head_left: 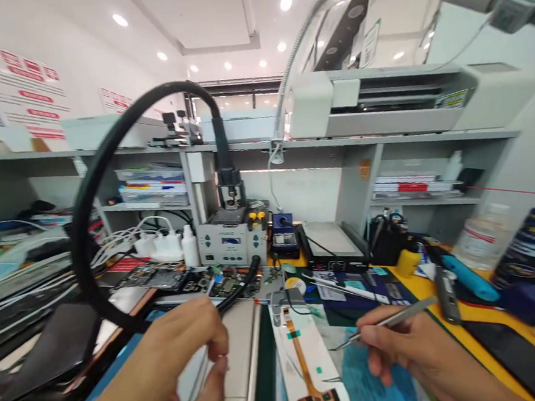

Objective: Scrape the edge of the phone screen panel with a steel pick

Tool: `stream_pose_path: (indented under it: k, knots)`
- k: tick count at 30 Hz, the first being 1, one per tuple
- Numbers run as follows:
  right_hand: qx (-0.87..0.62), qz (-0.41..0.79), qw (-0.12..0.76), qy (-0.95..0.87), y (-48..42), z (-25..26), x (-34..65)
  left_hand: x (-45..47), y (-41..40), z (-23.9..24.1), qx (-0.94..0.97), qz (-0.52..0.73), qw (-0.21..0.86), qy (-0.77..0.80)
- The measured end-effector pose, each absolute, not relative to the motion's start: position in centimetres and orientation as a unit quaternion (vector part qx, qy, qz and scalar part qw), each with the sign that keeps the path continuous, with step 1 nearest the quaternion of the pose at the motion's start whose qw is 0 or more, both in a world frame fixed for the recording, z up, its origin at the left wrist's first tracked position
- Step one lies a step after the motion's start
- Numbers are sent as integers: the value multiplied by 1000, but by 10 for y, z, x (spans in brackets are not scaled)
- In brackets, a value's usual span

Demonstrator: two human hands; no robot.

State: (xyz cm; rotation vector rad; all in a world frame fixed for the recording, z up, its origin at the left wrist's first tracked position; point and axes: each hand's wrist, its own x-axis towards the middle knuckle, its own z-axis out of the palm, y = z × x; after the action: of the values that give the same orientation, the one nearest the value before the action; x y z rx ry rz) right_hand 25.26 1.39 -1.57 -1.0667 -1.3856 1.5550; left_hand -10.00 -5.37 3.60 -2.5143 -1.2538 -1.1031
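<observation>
Gripping hot-air handle — left hand (178,353); right hand (392,347) — tweezers (390,322).

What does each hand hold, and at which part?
The right hand pinches metal tweezers near the middle. The left hand grips a hot-air tool by its handle, where the black hose joins.
</observation>
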Motion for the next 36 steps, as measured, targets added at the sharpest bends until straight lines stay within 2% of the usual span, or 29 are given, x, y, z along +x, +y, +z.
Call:
stream_pose_path:
  k: [6, 13, 19, 24, 28, 36]
  knots:
    - [-353, 661, 351, -562, 17, -8, 246, -34, -9, 4, -879, -328, -21, -345]
    - [-333, 688, 332, -553, 16, -19, 244, -57, 22, -52, -930, -244, 30, -273]
    - [-389, 652, 296, -579, 9, -20, 249, -56, 9, -42, -903, -282, 93, -310]
    - [-400, 639, 279, -595, 6, -21, 250, -60, 7, -36, -939, -201, 124, -251]
    - [-404, 636, 278, -596, 5, -22, 248, -61, 7, -36, -933, -165, 148, -284]
    - [-385, 642, 294, -595, 7, -22, 248, -59, 13, -37, -942, -212, 126, -230]
